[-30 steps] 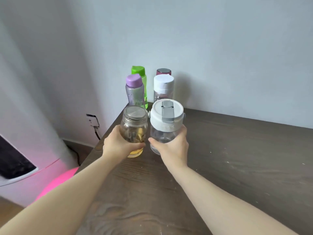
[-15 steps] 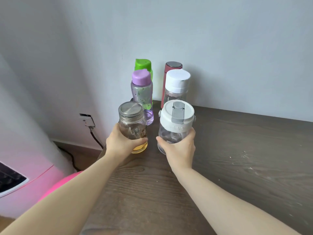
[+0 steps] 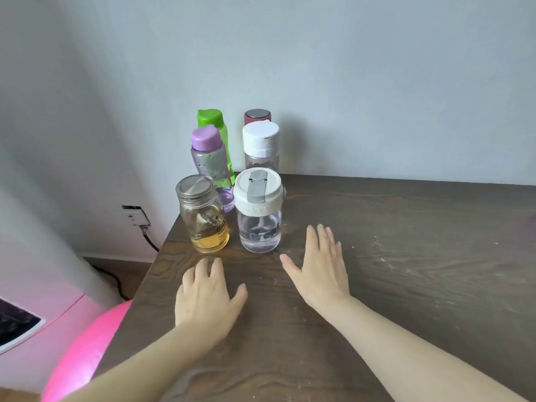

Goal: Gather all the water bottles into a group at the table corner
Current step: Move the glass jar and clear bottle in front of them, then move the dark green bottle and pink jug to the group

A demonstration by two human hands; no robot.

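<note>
Several bottles stand upright in two columns at the far left corner of the dark wooden table (image 3: 406,256). In front are a glass jar with a metal lid and yellow liquid (image 3: 203,219) and a clear bottle with a white flip lid (image 3: 258,211). Behind them stand a purple-capped bottle (image 3: 210,158) and a white-capped clear bottle (image 3: 261,146). At the back, partly hidden, are a green bottle (image 3: 213,121) and a red bottle (image 3: 257,116). My left hand (image 3: 207,294) lies flat and open just in front of the jar. My right hand (image 3: 319,265) is open beside the flip-lid bottle, not touching it.
The grey wall runs right behind the bottles. The table's left edge (image 3: 145,282) drops off close to the jar. Beyond it are a wall socket with a cable (image 3: 136,217) and a pink round object (image 3: 84,352) on the floor.
Both hands have let go of the jar and the flip-lid bottle and pulled back toward me, fingers now spread. The two bottles stand on the table in front of the group.
</note>
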